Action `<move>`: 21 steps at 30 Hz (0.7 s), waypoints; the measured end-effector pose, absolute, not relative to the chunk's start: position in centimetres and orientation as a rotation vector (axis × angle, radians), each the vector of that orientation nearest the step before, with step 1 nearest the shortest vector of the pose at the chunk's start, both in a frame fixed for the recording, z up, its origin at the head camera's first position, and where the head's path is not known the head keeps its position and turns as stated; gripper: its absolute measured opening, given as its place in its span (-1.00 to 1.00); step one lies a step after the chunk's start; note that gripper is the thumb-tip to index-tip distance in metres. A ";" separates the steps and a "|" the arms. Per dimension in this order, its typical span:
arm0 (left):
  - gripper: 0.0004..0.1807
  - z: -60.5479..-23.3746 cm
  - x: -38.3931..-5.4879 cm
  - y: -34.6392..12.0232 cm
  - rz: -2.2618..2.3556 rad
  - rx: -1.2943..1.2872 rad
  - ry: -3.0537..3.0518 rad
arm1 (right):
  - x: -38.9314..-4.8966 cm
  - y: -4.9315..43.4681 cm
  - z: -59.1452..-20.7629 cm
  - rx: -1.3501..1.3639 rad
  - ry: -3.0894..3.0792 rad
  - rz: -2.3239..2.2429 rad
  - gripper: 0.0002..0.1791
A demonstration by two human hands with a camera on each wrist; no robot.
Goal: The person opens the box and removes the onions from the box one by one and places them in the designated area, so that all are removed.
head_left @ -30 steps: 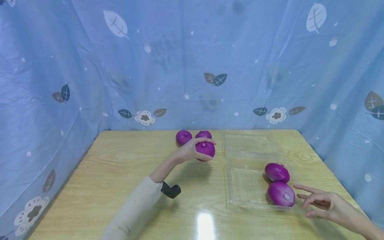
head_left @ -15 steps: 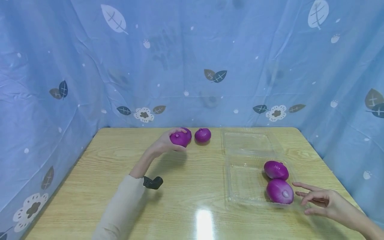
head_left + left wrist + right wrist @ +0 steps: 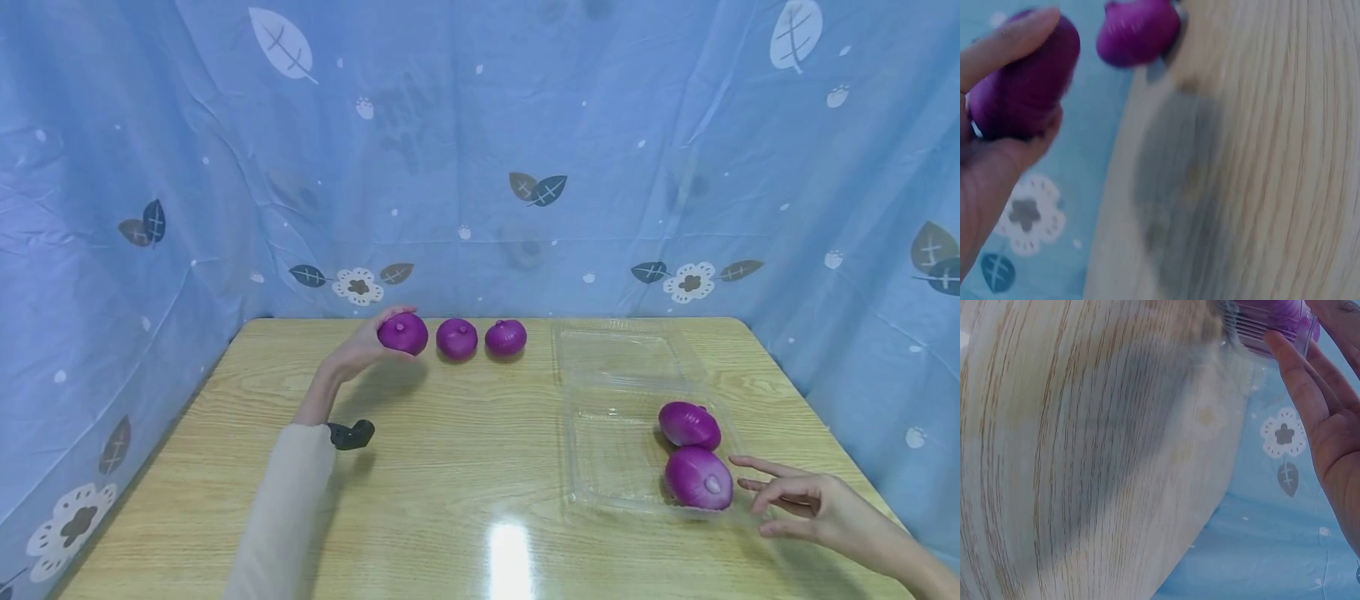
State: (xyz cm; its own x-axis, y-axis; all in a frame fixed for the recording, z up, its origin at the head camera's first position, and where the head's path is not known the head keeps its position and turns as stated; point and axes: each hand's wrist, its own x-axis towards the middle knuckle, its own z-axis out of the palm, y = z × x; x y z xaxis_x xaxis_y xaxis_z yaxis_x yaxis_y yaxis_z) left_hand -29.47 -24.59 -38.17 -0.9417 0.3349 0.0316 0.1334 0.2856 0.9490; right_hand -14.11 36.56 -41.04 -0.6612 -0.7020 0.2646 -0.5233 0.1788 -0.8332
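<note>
In the head view my left hand grips a purple onion near the table's back edge, left of two other onions. The left wrist view shows thumb and fingers around this onion, above the tabletop's shadow. The middle onion and the right-hand onion stand apart in a row along the back. My right hand hovers at the right side of a clear plastic clamshell box, fingers slightly bent and holding nothing. Inside the box's right side lie a rear onion and a front onion, touching each other.
The box's lid lies folded back toward the rear of the wooden table. A blue patterned curtain hangs right behind the table and along both sides. A black band part sticks out from my left wrist.
My left hand has carried its onion leftward and back, from in front of the two rear onions to their left. The right hand has stayed by the box.
</note>
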 end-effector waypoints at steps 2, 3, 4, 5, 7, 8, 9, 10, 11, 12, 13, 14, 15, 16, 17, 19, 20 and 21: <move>-0.03 -38.5 -29.8 -25.3 1.695 0.471 2.388 | -14.1 36.6 -41.0 -1.192 2.280 -1.474 -0.66; -0.03 -38.7 -30.0 -25.6 1.686 0.485 2.386 | -14.1 36.6 -41.0 -1.189 2.281 -1.471 -0.66; -0.03 -38.9 -30.1 -25.8 1.679 0.503 2.383 | -14.1 36.6 -40.9 -1.186 2.285 -1.467 -0.66; -0.03 -39.0 -30.2 -26.0 1.668 0.514 2.385 | -14.0 36.6 -40.9 -1.187 2.292 -1.462 -0.66; -0.06 -39.2 -30.5 -26.2 1.645 0.530 2.385 | -14.0 36.6 -40.9 -1.185 2.294 -1.462 -0.67; -0.07 -39.3 -30.6 -26.3 1.628 0.531 2.387 | -14.0 36.6 -40.8 -1.182 2.291 -1.466 -0.67; -0.07 -39.4 -30.7 -26.4 1.601 0.527 2.394 | -14.0 36.6 -40.8 -1.179 2.283 -1.473 -0.67; -0.09 -39.5 -30.8 -26.4 1.576 0.520 2.401 | -14.1 36.7 -40.8 -1.177 2.275 -1.481 -0.67; -0.09 -39.7 -30.9 -26.5 1.549 0.510 2.410 | -14.1 36.7 -40.8 -1.179 2.266 -1.487 -0.66; -0.09 -39.8 -31.0 -26.5 1.526 0.493 2.417 | -14.1 36.7 -40.8 -1.176 2.245 -1.500 -0.66; -0.09 -39.9 -31.1 -26.6 1.513 0.474 2.418 | -14.1 36.6 -40.8 -1.180 2.232 -1.509 -0.66; -0.08 -40.1 -31.2 -26.6 1.497 0.454 2.427 | -14.1 36.6 -40.8 -1.179 2.210 -1.522 -0.66; -0.08 -40.3 -31.3 -26.6 1.487 0.434 2.434 | -14.1 36.6 -40.8 -1.184 2.192 -1.532 -0.65; -0.07 -40.5 -31.4 -26.7 1.480 0.427 2.442 | -14.1 36.6 -40.9 -1.187 2.187 -1.534 -0.65; -0.07 -40.6 -31.6 -26.7 1.478 0.407 2.451 | -14.0 36.5 -40.9 -1.191 2.186 -1.534 -0.65; -0.06 -40.9 -31.8 -26.7 1.490 0.389 2.460 | -14.0 36.5 -40.9 -1.194 2.201 -1.526 -0.64; -0.06 -41.1 -31.9 -26.8 1.490 0.387 2.469 | -13.9 36.4 -40.9 -1.189 2.209 -1.520 -0.64; -0.06 -41.2 -32.0 -26.8 1.502 0.386 2.471 | -13.9 36.4 -40.9 -1.192 2.229 -1.508 -0.64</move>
State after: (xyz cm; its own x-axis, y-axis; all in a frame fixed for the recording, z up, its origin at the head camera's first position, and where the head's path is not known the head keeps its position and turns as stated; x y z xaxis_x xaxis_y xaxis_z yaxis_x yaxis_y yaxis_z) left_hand -32.01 -26.76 -41.17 -0.9404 0.3358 -0.0537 0.1069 0.4418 0.8907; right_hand -13.86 36.40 -40.87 -0.6558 -0.7082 0.2616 -0.5062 0.1554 -0.8483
